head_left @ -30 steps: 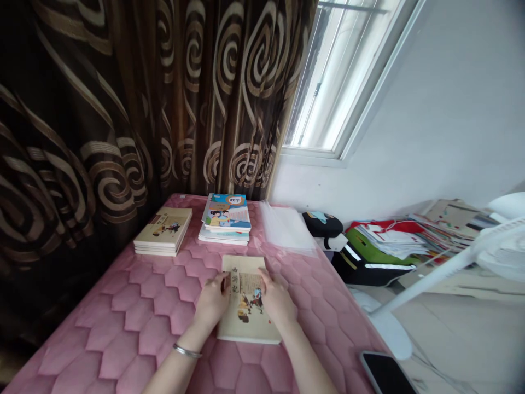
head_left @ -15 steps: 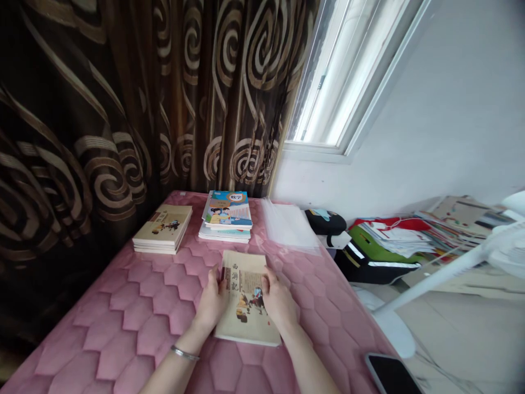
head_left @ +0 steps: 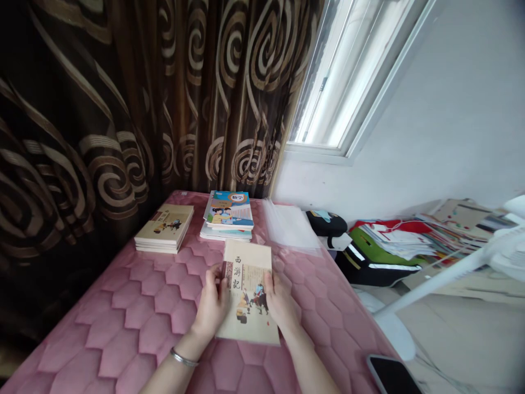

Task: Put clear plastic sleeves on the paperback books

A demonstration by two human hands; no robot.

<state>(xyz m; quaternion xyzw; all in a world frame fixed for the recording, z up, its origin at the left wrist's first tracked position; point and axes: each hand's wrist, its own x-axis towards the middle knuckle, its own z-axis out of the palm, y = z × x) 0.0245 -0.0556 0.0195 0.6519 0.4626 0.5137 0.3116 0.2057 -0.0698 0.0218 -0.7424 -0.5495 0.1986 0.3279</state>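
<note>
A cream paperback book with dark Chinese characters and small painted figures on its cover is held in front of me, its far end tilted up. My left hand grips the left edge, thumb near the cover's side. On the right edge my right hand is closed, with the thumb on top and the other fingers hidden underneath. Further back to the left lies a stack of similar cream books. Beside that stack is a pile of textbooks with a blue illustrated cover on top.
Clear plastic sheets lie at the back right of the pink quilted surface. A phone rests at the right front edge. Off that edge are a black pouch, a green-and-black bag and a white fan.
The book's far end has risen from the pink surface and now tilts toward me. Both hands have tightened round its sides; the stacks behind stay where they were.
</note>
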